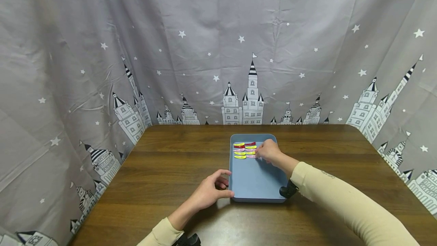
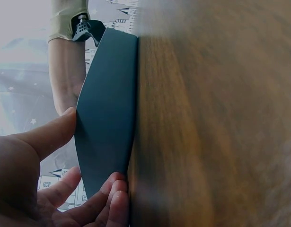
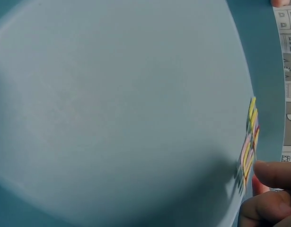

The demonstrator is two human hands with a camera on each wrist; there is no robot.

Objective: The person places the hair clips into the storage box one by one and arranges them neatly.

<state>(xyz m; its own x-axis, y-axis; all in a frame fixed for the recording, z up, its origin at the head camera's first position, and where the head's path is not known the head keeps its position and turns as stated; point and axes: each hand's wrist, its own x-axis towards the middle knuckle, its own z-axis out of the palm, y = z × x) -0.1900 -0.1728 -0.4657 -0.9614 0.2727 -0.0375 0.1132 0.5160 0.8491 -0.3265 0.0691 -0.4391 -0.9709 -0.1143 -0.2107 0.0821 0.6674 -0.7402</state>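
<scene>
A blue-grey rectangular tray lies on the table. Near its far left part, yellow, red and pink hair clips form two columns of several each. My right hand reaches over the tray's right side, its thumb and fingertips at the right end of the lowest pink hair clip. The fingers partly hide that end. In the right wrist view, the thumb and curled fingers are beside the clips. My left hand touches the tray's left side, thumb on the rim, with fingertips against the outer wall.
The tray stands on a brown wooden table. Behind and to the sides hangs a grey curtain printed with stars and castles. A black wrist device overhangs the tray's front right edge.
</scene>
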